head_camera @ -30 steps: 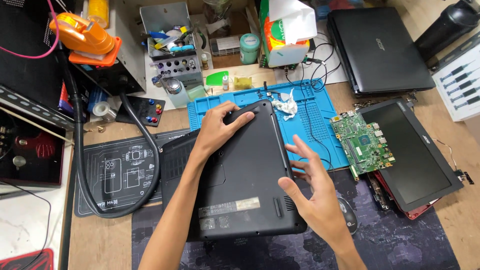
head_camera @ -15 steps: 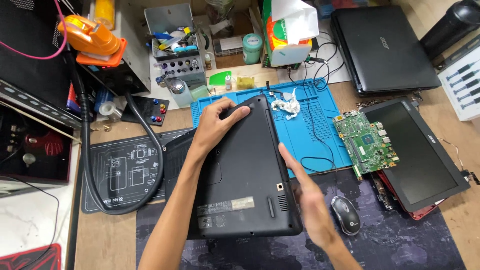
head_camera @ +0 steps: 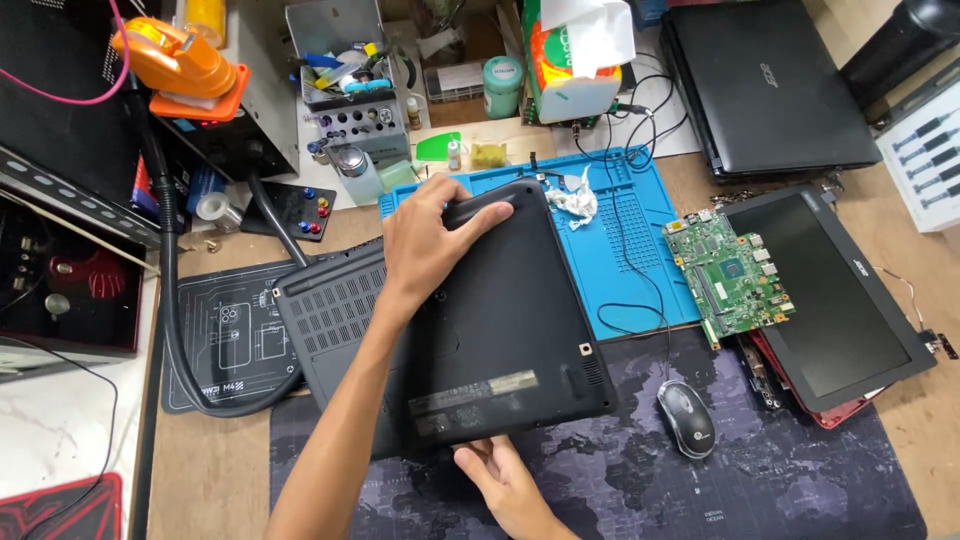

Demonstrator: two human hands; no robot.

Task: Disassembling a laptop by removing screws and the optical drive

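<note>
A black laptop base (head_camera: 500, 320) lies bottom side up in the middle of the bench, partly on a blue work mat (head_camera: 630, 250). My left hand (head_camera: 430, 240) grips its far edge, fingers curled over the top corner. My right hand (head_camera: 500, 475) holds the near edge from below, thumb on the rim. A second black vented panel (head_camera: 335, 310) sticks out from under it on the left.
A green circuit board (head_camera: 728, 272) and a detached screen (head_camera: 835, 295) lie to the right. A mouse (head_camera: 687, 418) sits on the dark desk mat (head_camera: 760, 470). A closed black laptop (head_camera: 765, 85), a tissue box (head_camera: 575, 55), tool holders (head_camera: 350, 110) and a hose (head_camera: 170, 300) stand around.
My right hand moved from above the laptop's right side down to its near edge. The laptop base shifted slightly; my left hand kept its hold on the far edge.
</note>
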